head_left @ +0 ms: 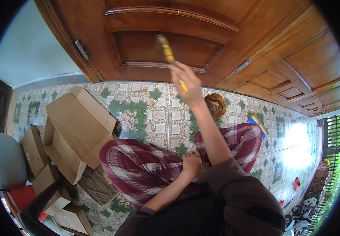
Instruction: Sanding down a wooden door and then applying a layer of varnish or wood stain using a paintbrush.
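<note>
A paintbrush (pixel 166 49) with a yellow handle is gripped in my right hand (pixel 187 82), its blurred bristle end in front of the lower panel of the brown wooden door (pixel 138 47). My left hand (pixel 192 164) rests low between my crossed legs with its fingers curled in; whether anything is inside them is hidden. Just right of my right forearm, a round container (pixel 216 105) smeared with brown stands on the tiled floor, partly covered by the arm. Plaid trousers (pixel 138 163) cover my legs.
An opened cardboard box (pixel 77 122) lies on the left, with smaller cartons (pixel 34 149) beside it. A blue and tan object (pixel 258 124) is by my right knee. More wooden door panels (pixel 288 74) continue to the right. A grey rounded object (pixel 4 157) is at far left.
</note>
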Action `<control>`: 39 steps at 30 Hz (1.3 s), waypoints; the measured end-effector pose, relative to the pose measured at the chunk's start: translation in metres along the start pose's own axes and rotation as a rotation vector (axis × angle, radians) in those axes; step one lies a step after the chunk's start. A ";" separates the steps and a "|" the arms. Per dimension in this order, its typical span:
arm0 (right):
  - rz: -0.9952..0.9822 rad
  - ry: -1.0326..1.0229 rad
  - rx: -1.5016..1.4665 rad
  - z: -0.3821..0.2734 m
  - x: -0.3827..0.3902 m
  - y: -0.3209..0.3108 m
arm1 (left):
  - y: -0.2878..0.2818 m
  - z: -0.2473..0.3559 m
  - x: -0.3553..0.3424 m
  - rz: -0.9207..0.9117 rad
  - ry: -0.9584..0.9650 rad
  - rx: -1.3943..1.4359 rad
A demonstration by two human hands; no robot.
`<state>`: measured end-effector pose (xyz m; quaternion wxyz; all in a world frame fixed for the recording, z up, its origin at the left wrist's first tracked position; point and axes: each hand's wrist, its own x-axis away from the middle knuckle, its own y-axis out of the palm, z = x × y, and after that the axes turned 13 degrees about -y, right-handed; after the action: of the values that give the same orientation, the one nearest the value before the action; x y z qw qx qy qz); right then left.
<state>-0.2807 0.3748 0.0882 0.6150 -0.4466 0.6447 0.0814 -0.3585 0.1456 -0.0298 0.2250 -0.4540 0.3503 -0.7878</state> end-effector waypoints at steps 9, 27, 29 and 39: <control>0.146 0.142 0.356 0.011 0.033 -0.102 | 0.006 0.004 0.001 0.122 0.003 -0.066; -0.036 0.268 0.391 0.024 0.067 -0.077 | 0.005 0.012 -0.007 -0.009 -0.060 -0.049; 0.184 0.211 0.279 0.014 0.037 -0.086 | 0.005 0.009 -0.005 -0.049 -0.072 -0.053; 0.118 0.196 0.421 0.013 0.026 -0.078 | 0.006 0.011 -0.001 0.026 -0.054 -0.035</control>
<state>-0.2148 0.3249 0.0979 0.6232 -0.2759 0.7291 -0.0630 -0.3481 0.1381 -0.0308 0.2368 -0.4744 0.3638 -0.7658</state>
